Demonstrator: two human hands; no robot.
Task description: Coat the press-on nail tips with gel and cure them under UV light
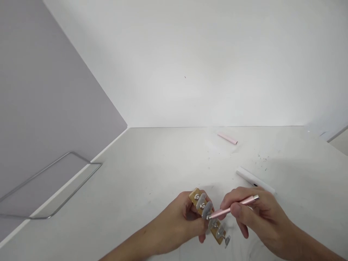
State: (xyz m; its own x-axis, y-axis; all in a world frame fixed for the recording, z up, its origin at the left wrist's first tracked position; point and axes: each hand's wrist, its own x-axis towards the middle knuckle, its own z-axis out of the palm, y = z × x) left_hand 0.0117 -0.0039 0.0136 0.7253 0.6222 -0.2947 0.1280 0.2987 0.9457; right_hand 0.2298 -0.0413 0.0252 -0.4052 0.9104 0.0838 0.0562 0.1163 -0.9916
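My left hand (181,221) is closed around a narrow wooden bar (209,217) that carries several grey nail tips on small metal pegs; the bar slants from upper left to lower right above the white table (152,170). My right hand (255,214) pinches a slim pink metal pen-like tool (236,207). The tool's tip touches one of the grey nail tips near the middle of the bar. Both hands hover close to the table's near edge.
A white oblong case (254,179) lies just behind my right hand. Farther back a small pink strip (227,137) rests on the table. A bent metal wire frame (54,185) leans at the grey left wall. Dark specks dot the table at right.
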